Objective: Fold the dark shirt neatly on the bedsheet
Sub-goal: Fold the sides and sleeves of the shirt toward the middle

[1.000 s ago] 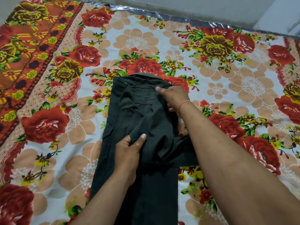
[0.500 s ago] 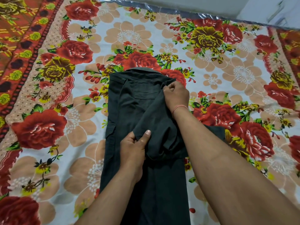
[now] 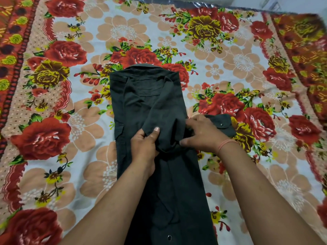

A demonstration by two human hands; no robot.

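Observation:
The dark shirt [image 3: 152, 96] lies lengthwise in the middle of the floral bedsheet [image 3: 92, 138], collar at the far end, both sides folded in to a narrow strip. My left hand [image 3: 144, 147] pinches a fold of the sleeve fabric at the shirt's middle, thumb on top. My right hand [image 3: 203, 134] rests on the same sleeve just to the right, fingers curled on the cloth. The sleeve's cuff [image 3: 223, 124], with a snap button, sticks out past the shirt's right edge onto the sheet.
The bedsheet with red, yellow and peach flowers covers the whole view. A red patterned border [image 3: 10, 55] runs down the left and another [image 3: 304, 55] down the right. A silvery strip [image 3: 194, 4] edges the far side, with a pale wall behind.
My right hand has come down from the shirt's upper right edge to the sleeve at the middle. The cuff now shows to the right. My left hand kept its pinch.

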